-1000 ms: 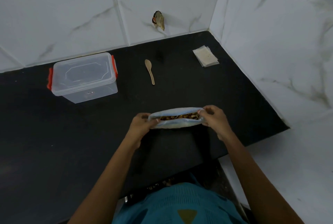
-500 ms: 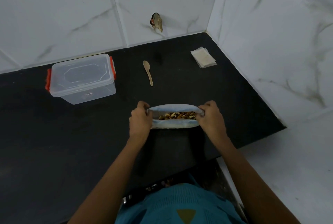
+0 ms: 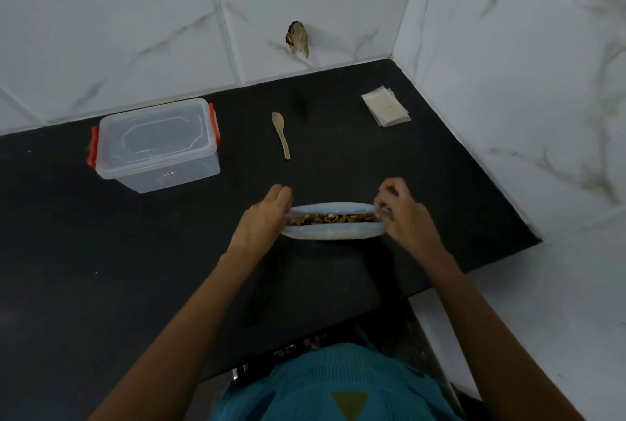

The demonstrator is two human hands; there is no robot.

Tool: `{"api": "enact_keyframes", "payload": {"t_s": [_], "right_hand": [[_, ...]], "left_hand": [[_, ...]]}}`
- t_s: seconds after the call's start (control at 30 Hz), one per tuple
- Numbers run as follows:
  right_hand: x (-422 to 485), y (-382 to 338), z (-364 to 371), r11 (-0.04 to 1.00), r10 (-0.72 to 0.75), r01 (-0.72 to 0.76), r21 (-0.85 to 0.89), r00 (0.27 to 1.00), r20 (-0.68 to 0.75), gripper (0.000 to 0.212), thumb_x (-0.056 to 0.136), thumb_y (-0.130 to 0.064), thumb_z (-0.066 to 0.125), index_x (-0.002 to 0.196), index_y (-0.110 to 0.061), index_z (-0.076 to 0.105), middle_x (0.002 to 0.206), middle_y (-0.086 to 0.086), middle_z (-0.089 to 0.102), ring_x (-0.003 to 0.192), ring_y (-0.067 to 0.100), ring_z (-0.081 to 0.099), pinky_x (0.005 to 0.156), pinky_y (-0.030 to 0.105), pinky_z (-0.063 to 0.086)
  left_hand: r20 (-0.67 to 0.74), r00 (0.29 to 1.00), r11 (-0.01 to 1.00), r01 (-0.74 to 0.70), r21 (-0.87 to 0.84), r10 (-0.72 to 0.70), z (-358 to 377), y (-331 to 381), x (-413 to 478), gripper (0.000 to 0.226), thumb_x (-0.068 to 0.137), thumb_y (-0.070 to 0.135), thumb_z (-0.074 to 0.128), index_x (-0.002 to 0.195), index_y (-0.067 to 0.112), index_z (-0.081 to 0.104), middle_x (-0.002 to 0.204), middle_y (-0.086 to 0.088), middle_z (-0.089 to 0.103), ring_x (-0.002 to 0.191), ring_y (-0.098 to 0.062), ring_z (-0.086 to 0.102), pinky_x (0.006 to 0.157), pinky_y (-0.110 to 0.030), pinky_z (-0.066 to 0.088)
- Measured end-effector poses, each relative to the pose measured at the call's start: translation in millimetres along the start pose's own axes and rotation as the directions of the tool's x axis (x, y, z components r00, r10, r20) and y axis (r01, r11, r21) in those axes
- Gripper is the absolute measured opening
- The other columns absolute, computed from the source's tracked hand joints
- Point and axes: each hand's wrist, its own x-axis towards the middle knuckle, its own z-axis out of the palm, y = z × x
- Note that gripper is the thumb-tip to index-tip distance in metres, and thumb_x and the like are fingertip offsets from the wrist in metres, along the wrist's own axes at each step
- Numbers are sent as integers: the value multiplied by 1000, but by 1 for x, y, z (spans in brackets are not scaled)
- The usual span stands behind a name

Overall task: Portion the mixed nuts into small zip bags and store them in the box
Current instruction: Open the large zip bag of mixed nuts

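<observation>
At the far left of the black counter (image 3: 135, 268) sits the clear storage box (image 3: 157, 144), lid on and red latches at both ends, well apart from the hands. To its right the wooden spoon (image 3: 280, 134) lies with its bowl toward the wall and its handle pointing back at the person. Just nearer than the spoon, the left hand (image 3: 267, 217) curls its fingers round the left end of a large bag (image 3: 332, 233), whose mouth is spread so that the mixed nuts (image 3: 333, 218) show as a brown strip between the two pale lips. The bag rests on the counter with its long axis running left to right, spanning the gap between the two hands. The right hand (image 3: 403, 214) pinches the right end of the mouth between thumb and bent fingers. Farther right and back, near the corner of the tiled wall, lies the flat stack of small zip bags (image 3: 386, 105). The next move likely turns on this layout: the spoon lies straight beyond the left hand and is nearer to it, while the empty bags lie beyond the right hand, so each hand has its own short reach once the mouth stays open by itself.
</observation>
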Motion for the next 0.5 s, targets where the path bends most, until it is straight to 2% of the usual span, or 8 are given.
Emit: {"api": "enact_keyframes", "payload": {"t_s": [0.1, 0.17, 0.23, 0.3, 0.37, 0.43, 0.5], "right_hand": [[-2, 4, -3, 990, -87, 95, -108, 993, 78, 6, 83, -7, 62, 89, -10, 61, 130, 3, 41, 81, 7, 51, 73, 20, 43], [1, 7, -4, 993, -48, 56, -108, 996, 76, 10, 82, -5, 61, 92, -9, 63, 129, 4, 43, 86, 12, 55, 77, 23, 45], [5, 7, -4, 995, 5, -1, -101, 999, 40, 15, 84, -4, 58, 98, -7, 65, 123, 4, 47, 90, 17, 58, 80, 28, 47], [5, 6, -3, 996, 52, -51, -68, 999, 12, 21, 87, -4, 54, 105, -7, 64, 118, 4, 51, 92, 18, 59, 81, 27, 47], [3, 1, -1, 994, 110, -110, -21, 994, -7, 25, 90, -9, 52, 113, -10, 61, 117, 1, 50, 96, 15, 57, 75, 21, 40], [0, -3, 0, 987, 157, -157, -45, 988, -11, 32, 89, -16, 56, 121, -17, 56, 121, -2, 46, 102, 12, 52, 74, 21, 35], [-1, -4, 2, 976, 208, -207, -71, 978, 1, 38, 86, -16, 61, 123, -23, 54, 123, -2, 43, 109, 13, 47, 76, 23, 37]], "left_hand": [[67, 992, 980, -116, 163, 106, -2, -1, -2, 38, 87, 12, 59, 123, 12, 47, 136, -6, 33, 107, -16, 52, 85, -22, 46], [79, 989, 967, -142, 211, 128, -1, 2, -3, 40, 86, 12, 60, 124, 13, 49, 138, -5, 31, 113, -18, 50, 90, -27, 48], [85, 989, 965, -140, 223, 124, 1, 4, -1, 38, 86, 12, 60, 123, 15, 49, 137, -4, 33, 113, -19, 49, 87, -31, 50], [83, 991, 969, -122, 213, 106, 3, 5, 3, 37, 86, 12, 60, 121, 17, 49, 134, -2, 36, 113, -18, 48, 85, -31, 51], [68, 996, 978, -77, 194, 65, 5, 5, 6, 37, 86, 12, 60, 121, 17, 50, 131, -2, 40, 112, -18, 49, 84, -31, 51], [35, 999, 994, 16, 107, -20, 8, 8, 7, 39, 87, 12, 61, 124, 16, 50, 130, -2, 42, 111, -19, 52, 86, -34, 51], [4, 995, 994, 103, -27, -103, 11, 13, 7, 38, 88, 12, 59, 125, 16, 51, 129, -4, 44, 111, -21, 53, 88, -35, 51]]}}
